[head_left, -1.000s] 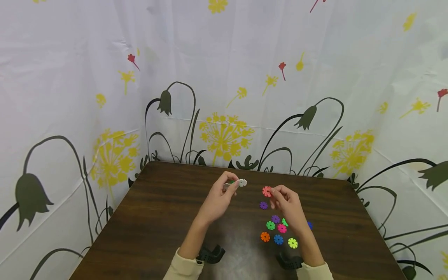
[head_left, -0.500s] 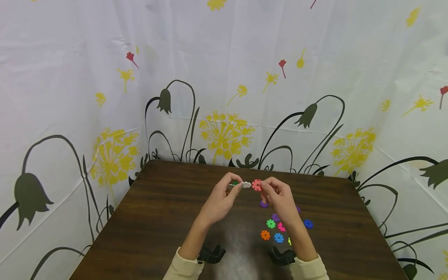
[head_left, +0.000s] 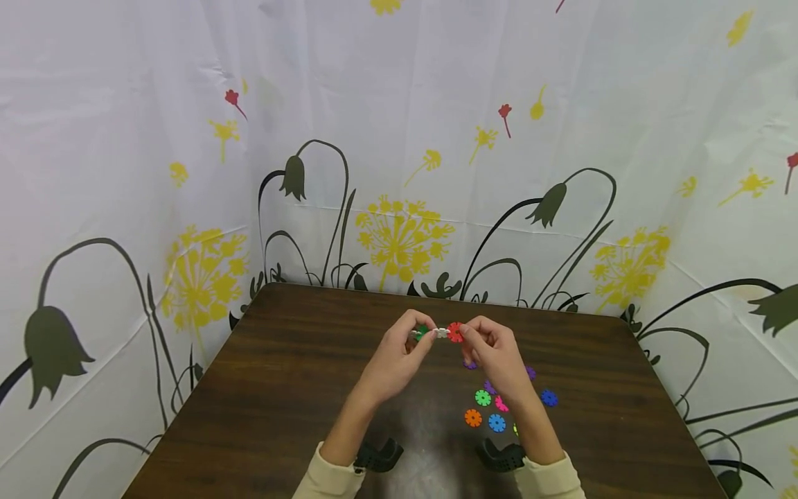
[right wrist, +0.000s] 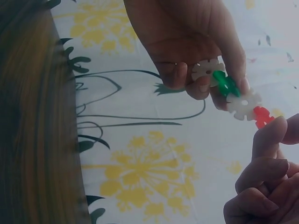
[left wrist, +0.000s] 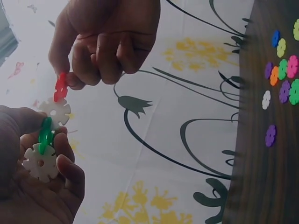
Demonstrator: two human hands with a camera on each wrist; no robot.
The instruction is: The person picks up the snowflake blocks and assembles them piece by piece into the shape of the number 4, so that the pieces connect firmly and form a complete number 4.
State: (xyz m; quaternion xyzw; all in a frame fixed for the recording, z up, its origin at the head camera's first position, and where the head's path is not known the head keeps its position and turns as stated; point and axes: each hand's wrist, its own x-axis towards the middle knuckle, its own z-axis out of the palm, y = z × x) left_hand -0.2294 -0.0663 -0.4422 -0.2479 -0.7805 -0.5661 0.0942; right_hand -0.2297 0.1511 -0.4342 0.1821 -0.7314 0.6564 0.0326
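Observation:
My left hand (head_left: 396, 353) holds a short chain of slotted plastic discs above the table. In the left wrist view the chain runs from a white disc (left wrist: 41, 163) through a green disc (left wrist: 46, 135) to a second white disc (left wrist: 57, 113). My right hand (head_left: 497, 350) pinches a red disc (head_left: 455, 333) between thumb and forefinger. The red disc's edge meets the second white disc, set crosswise to it, as the right wrist view shows; how deep the slots sit is too small to tell.
On the dark wooden table (head_left: 299, 360) lie several loose discs, among them an orange disc (head_left: 473, 418), a light blue disc (head_left: 497, 423) and a dark blue disc (head_left: 549, 398). Some are partly behind my right forearm. A flower-printed curtain (head_left: 399, 104) stands behind the table.
My right hand has moved left with the red disc, from apart to touching the white disc at the chain's end. My left hand has shifted slightly right, and the chain has turned.

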